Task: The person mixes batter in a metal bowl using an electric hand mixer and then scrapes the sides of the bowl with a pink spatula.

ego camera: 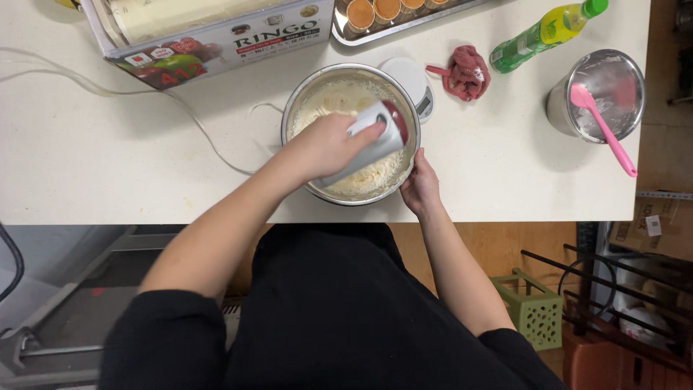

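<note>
Overhead, left hand around a white hand mixer, right hand gripping the round steel bowl (pale, fluffy batter).

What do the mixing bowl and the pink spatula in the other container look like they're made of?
Mixing bowl: looks like stainless steel, going by its shiny silver rim. Pink spatula: probably silicone or plastic, with a matte, even pink surface; the look leaves it open. It rests in a metal container.
</note>
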